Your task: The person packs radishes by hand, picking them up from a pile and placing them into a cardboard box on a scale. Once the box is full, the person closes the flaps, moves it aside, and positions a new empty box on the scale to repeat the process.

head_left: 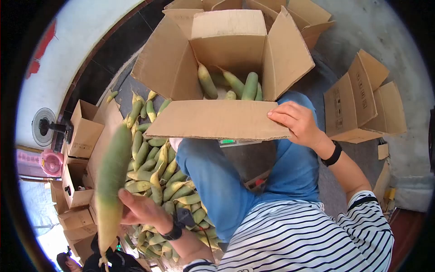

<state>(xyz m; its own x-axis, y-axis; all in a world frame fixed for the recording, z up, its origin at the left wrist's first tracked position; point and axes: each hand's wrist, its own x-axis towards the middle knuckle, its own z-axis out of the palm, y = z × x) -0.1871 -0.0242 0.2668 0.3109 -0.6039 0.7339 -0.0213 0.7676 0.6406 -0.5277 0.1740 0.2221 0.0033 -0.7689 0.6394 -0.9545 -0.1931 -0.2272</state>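
A long green radish [112, 181] with a pale, tapering root end stands nearly upright at the left, with my left hand [141, 209] closed on its lower half. An open cardboard box [226, 50] is in front of me, several green radishes [250, 86] lying inside it. My right hand [297, 121] grips the right end of the box's near flap [217, 119], fingers on top. Part of a green lit display [227, 141] shows beneath that flap. To the left of my legs is a large pile of green radishes [156, 177].
Another open box [358, 102] stands at the right, and more boxes [303, 16] are at the top. Along the left are several boxes [84, 131], a grey fan [44, 127] and a pink fan [52, 162]. Part of another person [68, 262] shows at the bottom left.
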